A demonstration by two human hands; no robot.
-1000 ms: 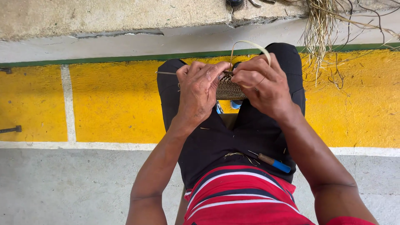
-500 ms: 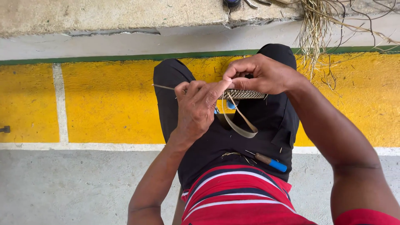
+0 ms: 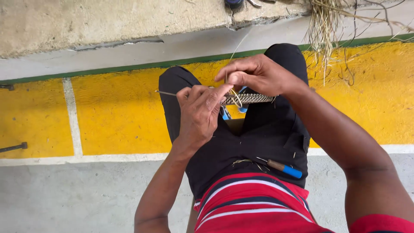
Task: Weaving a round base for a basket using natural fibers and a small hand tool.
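a narrow woven straw band (image 3: 250, 99) lies across the person's knees, above the black trousers (image 3: 263, 133), and a thin pale strand (image 3: 235, 96) loops at its left end. the left hand (image 3: 199, 113) pinches that end with fingers closed, while the right hand (image 3: 254, 74) holds the strand in closed fingertips just above. a blue-handled tool (image 3: 284, 168) rests on the lap, and loose straw (image 3: 327, 26) hangs over the yellow floor (image 3: 120, 112).

Yellow painted floor (image 3: 116, 116), concrete ledge (image 3: 108, 21)

Yellow-painted floor (image 3: 116, 116) with white lines; a dark bolt (image 3: 13, 147) lies on it (left edge).
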